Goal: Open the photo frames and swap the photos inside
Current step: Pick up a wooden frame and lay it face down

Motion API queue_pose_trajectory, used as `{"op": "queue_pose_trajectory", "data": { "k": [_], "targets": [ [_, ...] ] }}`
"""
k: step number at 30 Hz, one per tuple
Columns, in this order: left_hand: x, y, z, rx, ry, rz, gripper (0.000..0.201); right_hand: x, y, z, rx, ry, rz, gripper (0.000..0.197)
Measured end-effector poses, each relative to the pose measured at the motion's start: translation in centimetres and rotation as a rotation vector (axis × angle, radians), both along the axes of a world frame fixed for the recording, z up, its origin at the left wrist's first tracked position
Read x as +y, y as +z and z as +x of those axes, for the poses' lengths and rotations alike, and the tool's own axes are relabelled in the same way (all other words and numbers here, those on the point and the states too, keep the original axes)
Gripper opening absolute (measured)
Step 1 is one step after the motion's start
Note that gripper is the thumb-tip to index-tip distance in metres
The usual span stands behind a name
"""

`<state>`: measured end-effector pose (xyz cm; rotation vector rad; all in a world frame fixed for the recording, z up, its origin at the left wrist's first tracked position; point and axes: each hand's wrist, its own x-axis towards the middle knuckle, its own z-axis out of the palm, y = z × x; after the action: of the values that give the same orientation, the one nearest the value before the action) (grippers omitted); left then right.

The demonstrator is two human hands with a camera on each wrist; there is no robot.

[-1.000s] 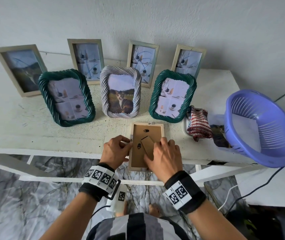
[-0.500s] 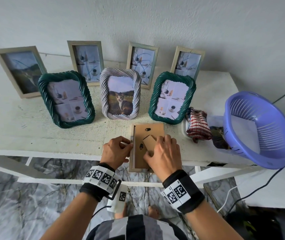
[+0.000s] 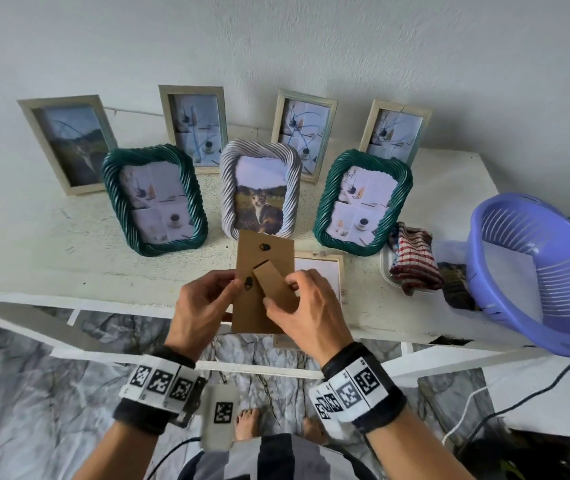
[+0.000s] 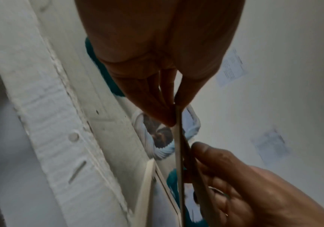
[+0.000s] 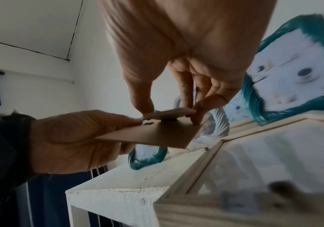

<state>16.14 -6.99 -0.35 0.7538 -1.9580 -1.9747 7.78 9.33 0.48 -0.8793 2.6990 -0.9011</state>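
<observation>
A brown backing board (image 3: 262, 254) with a fold-out stand flap (image 3: 273, 282) is lifted clear of the table and tilted, held between both hands. My left hand (image 3: 231, 289) pinches its left edge; the left wrist view shows the board (image 4: 179, 153) edge-on between thumb and fingers. My right hand (image 3: 281, 292) pinches the stand flap (image 5: 169, 113) between thumb and fingers. The open pale wooden frame (image 3: 340, 271) lies face down by the table's front edge, partly behind my right hand. The white back of its photo (image 3: 321, 271) shows inside.
Two green twisted frames (image 3: 153, 199) (image 3: 363, 202) and a white twisted frame with a cat photo (image 3: 261, 192) stand mid-table, with several wooden frames behind. A chequered cloth (image 3: 411, 261), a loose photo (image 3: 453, 275) and a purple basket (image 3: 536, 271) lie to the right.
The backing board has come out of the wooden frame and risen up and leftward in both hands. The frame stays on the table, its photo's white back now uncovered.
</observation>
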Motion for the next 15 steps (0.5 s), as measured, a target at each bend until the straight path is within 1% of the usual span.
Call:
{"op": "queue_pose_trajectory", "data": {
  "k": [2, 4, 5, 6, 8, 10, 11, 12, 15],
  "targets": [
    [-1.7, -0.6, 0.6, -0.02, 0.068, 0.017, 0.013, -1.6, -0.1, 0.0, -0.087, 0.075, -0.012, 0.053],
    [-3.1, -1.4, 1.0, -0.062, 0.134, 0.033, 0.014, -2.9, 0.0, 0.0, -0.247, 0.138, -0.025, 0.057],
    [-3.7, -1.9, 1.2, -0.078, 0.159, 0.041, 0.013, -3.5, -0.1, -0.1, -0.244, 0.171, -0.003, 0.058],
    [-4.1, -2.3, 1.3, -0.092, 0.181, 0.05, 0.013, -4.1, -0.3, -0.3, -0.16, 0.211, 0.048, 0.056],
    [-4.6, -3.1, 1.2, -0.129, 0.205, 0.047, 0.012, -4.9, -0.4, -0.6, 0.016, 0.282, 0.182, 0.045],
    [-5.0, -3.8, 1.1, -0.18, 0.221, 0.01, 0.009, -5.3, -0.6, -0.9, 0.062, 0.336, 0.268, 0.034],
    [-5.2, -4.2, 1.1, -0.212, 0.232, -0.047, 0.007, -5.5, -0.6, -0.9, 0.083, 0.363, 0.298, 0.031],
    [-5.5, -4.6, 1.0, -0.25, 0.235, -0.146, 0.007, -5.6, -1.0, -1.0, 0.103, 0.382, 0.33, 0.031],
    [-5.5, -5.0, 1.1, -0.356, 0.217, -0.572, 0.011, -5.5, -1.8, -1.1, 0.127, 0.414, 0.384, 0.03]
  ]
}}
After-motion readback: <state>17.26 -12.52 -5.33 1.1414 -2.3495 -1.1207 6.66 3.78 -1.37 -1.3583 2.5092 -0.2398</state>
